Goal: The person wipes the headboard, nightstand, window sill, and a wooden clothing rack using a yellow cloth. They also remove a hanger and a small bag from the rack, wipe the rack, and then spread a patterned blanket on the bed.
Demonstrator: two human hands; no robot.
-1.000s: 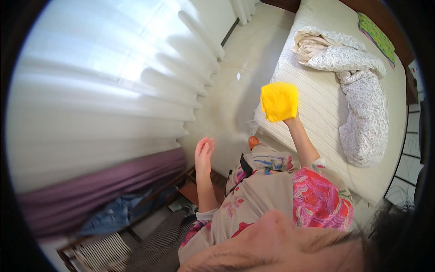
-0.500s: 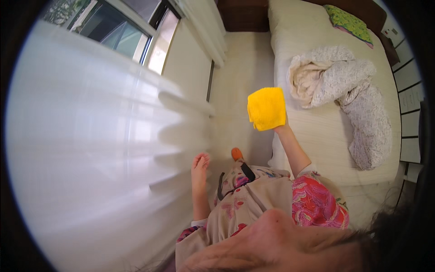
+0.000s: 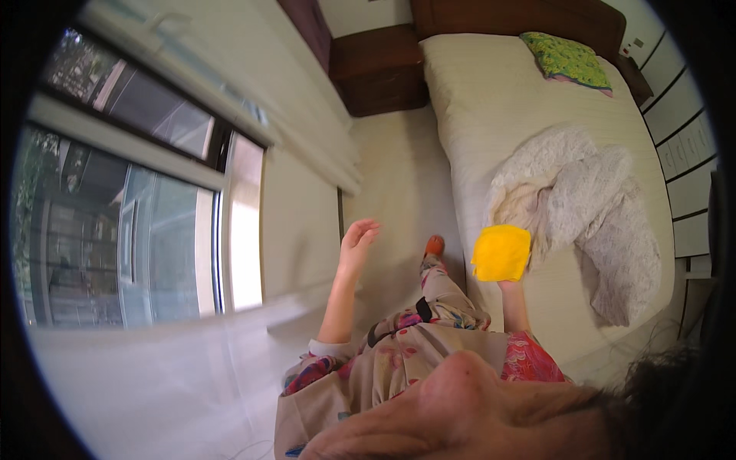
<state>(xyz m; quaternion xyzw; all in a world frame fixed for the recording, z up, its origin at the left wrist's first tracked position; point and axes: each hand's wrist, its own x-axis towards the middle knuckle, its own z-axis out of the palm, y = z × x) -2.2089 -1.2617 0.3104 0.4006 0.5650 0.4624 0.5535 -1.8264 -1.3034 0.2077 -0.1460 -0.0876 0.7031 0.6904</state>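
A folded yellow cloth [image 3: 501,253] covers most of my right hand [image 3: 508,285], which holds it up over the near left edge of the bed; the fingers are hidden behind it. My left hand [image 3: 358,238] is raised over the floor on the window side. Its fingers are loosely bent and slightly apart, with nothing in them. The nearest thing to that hand is the pale panel [image 3: 303,211] under the window.
The bed [image 3: 479,100] on the right bears a crumpled patterned quilt [image 3: 594,192] and a green pillow [image 3: 567,60]. A dark wooden nightstand [image 3: 379,69] stands at the far end of the aisle. White sheer curtain [image 3: 184,383] hangs along the left, by the window [image 3: 161,238].
The view has shifted forward, showing more window and the whole nightstand. My right hand with the yellow cloth is nearer my body and over the bed; my left hand has lifted forward.
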